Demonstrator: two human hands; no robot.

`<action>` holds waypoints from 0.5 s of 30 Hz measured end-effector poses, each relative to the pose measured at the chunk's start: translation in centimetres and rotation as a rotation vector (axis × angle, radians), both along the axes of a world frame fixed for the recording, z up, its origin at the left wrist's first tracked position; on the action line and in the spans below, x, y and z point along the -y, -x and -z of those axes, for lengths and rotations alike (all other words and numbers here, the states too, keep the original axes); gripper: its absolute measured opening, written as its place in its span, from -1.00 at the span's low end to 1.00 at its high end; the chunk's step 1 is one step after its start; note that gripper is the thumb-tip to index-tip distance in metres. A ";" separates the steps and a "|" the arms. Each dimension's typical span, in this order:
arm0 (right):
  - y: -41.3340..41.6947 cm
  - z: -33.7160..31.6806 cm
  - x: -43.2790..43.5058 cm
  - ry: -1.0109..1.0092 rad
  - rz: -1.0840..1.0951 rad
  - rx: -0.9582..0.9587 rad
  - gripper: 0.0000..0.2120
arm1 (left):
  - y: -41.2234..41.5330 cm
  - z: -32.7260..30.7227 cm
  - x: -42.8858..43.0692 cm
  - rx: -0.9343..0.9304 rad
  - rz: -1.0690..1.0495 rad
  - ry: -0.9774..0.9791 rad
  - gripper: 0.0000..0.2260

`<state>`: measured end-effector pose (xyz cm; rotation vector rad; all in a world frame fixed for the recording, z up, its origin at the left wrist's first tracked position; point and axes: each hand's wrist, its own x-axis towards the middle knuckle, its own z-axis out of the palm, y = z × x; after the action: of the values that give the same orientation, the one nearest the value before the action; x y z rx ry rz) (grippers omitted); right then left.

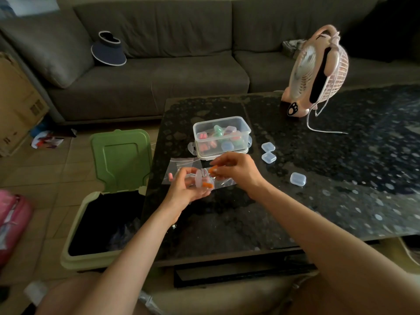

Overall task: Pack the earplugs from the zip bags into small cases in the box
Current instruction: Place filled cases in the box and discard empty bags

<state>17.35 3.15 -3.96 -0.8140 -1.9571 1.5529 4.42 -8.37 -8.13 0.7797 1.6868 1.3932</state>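
Observation:
My left hand [185,188] holds a small clear case [202,179] with its lid up; an orange earplug [207,185] lies inside it. Just to the right, my right hand [236,169] pinches a second orange earplug [213,170] close above the case. Flat clear zip bags [181,165] lie on the dark table under both hands. Behind them stands the clear plastic box [221,137], holding several small cases with pink, green and blue contents.
Three empty small cases [268,147] [268,158] [298,179] lie on the patterned table [341,178] right of the box. A pink desk fan [318,71] stands at the back right. An open green-lidded bin [102,221] sits on the floor left of the table, a sofa behind.

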 end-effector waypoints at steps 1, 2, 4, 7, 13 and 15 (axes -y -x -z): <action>0.0 0.2 0.3 -0.101 0.014 0.039 -0.89 | -0.4 -0.4 -0.1 0.022 -0.002 -0.014 -0.50; 0.1 0.4 0.6 -0.207 0.026 0.083 -0.90 | -0.6 -0.5 -0.2 0.050 0.004 -0.034 -0.52; 0.2 0.7 0.9 -0.325 0.037 0.148 -0.88 | -0.9 -0.9 -0.3 0.072 0.025 -0.078 -0.52; 0.0 0.9 0.5 -0.305 0.041 0.187 -0.88 | -1.0 -1.1 -0.4 0.044 0.063 -0.103 -0.40; -0.4 0.7 0.0 -0.113 -0.006 0.204 -0.90 | -1.4 -1.2 -0.4 -0.037 0.115 -0.100 -0.45; -0.5 0.5 -0.1 -0.056 -0.018 0.197 -0.89 | -1.7 -1.8 -0.2 0.019 0.114 -0.134 -0.54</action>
<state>17.82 3.21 -4.47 -0.9593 -2.1418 1.4691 6.11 -8.14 -6.36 0.9208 1.5221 1.4404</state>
